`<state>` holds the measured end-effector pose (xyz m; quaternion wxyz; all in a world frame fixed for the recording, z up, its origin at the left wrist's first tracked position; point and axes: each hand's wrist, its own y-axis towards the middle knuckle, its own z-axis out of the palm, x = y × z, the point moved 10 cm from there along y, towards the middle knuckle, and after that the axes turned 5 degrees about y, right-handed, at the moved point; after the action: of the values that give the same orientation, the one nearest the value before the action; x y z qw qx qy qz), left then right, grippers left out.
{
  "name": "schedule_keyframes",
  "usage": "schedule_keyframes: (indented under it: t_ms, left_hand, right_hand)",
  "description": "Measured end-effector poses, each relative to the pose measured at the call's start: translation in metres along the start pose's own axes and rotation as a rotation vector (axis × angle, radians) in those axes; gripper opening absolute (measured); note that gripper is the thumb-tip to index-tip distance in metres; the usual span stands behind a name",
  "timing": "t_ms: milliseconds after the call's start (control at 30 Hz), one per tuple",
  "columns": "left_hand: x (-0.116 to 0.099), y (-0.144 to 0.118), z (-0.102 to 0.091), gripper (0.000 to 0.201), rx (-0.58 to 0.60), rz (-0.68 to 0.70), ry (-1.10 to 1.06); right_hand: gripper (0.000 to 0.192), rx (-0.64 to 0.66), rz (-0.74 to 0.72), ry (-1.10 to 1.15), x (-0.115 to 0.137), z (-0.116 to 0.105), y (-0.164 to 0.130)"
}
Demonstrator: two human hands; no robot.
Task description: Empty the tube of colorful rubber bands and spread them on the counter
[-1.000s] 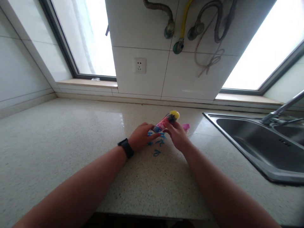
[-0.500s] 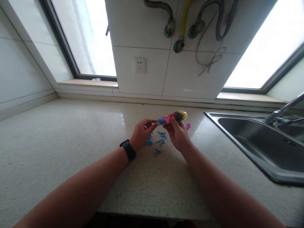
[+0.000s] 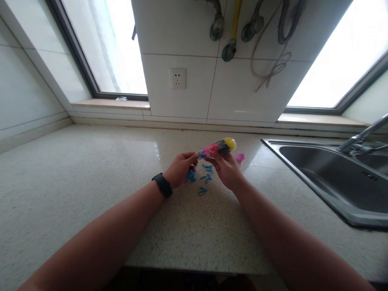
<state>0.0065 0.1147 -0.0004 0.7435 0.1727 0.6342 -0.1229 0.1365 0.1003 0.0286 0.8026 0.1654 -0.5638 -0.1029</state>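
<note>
Above the table (image 3: 91,182), I hold a small clear tube (image 3: 216,147) with a yellow cap, packed with pink and dark bands; my right hand (image 3: 226,169) grips its middle, my left hand (image 3: 182,169) pinches its open end. Half a second ago the tube sat a touch lower and flatter, a second ago it was almost down among the blue bands (image 3: 203,178); now it is lifted clear of them, so I judge another band is going in. A pink piece (image 3: 240,157) lies just beyond my right hand; the sink (image 3: 303,169) is well apart.
</note>
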Motion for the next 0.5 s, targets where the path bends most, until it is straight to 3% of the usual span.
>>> schedule_keyframes:
  t_ms: [233,500]
  left_hand:
    - [0.0106,-0.0027,-0.0057,0.044,0.007,-0.146,0.004]
    - [0.0117,0.0026,-0.0043,0.047,0.120,-0.100,0.245]
  right_hand:
    - [0.031,0.088,0.018,0.033,-0.0046,0.0088,-0.0046]
    - [0.034,0.072,-0.062,-0.095,0.0019,0.0089,-0.0012]
